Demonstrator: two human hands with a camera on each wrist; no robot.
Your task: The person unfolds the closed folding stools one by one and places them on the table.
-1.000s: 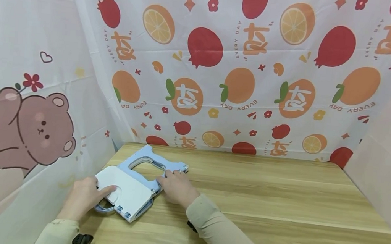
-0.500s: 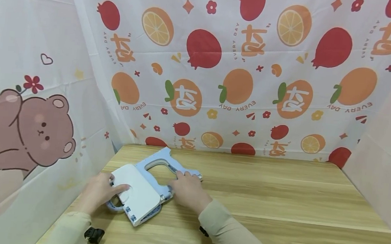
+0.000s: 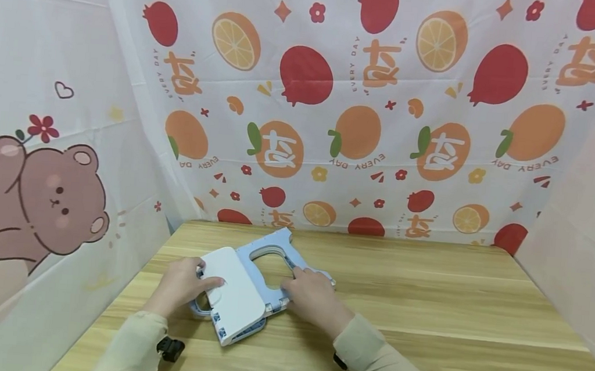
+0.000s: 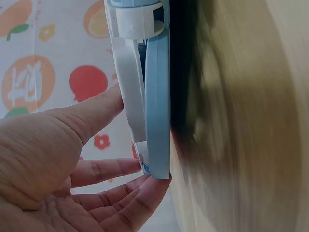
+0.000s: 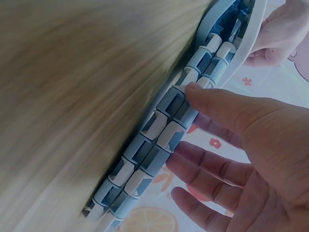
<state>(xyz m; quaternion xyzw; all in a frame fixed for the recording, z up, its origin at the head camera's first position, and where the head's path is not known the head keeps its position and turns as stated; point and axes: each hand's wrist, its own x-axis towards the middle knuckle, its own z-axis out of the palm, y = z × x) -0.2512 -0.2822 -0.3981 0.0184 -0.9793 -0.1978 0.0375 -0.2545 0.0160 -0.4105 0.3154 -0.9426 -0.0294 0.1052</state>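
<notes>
A folding stool (image 3: 238,300) in white and pale blue plastic lies folded nearly flat on the table at the left. Its white panel faces up, and a blue frame with a large oval opening extends behind it. My left hand (image 3: 179,284) grips the white panel's left edge, thumb on top. In the left wrist view, the fingertips of that hand (image 4: 53,159) touch the stool's lower blue part (image 4: 158,106). My right hand (image 3: 317,300) holds the blue frame at its right side. The right wrist view shows its thumb against a row of hinges (image 5: 145,150).
The wooden table (image 3: 425,300) stretches out to the right of the stool. A fruit-printed cloth (image 3: 387,111) hangs along the back edge, and a cloth with a bear print (image 3: 60,202) hangs at the left. Black wrist cameras (image 3: 170,349) sit below the sleeves.
Both hands have moved the folded stool to the right along the table, keeping the same holds. It has turned slightly on the way.
</notes>
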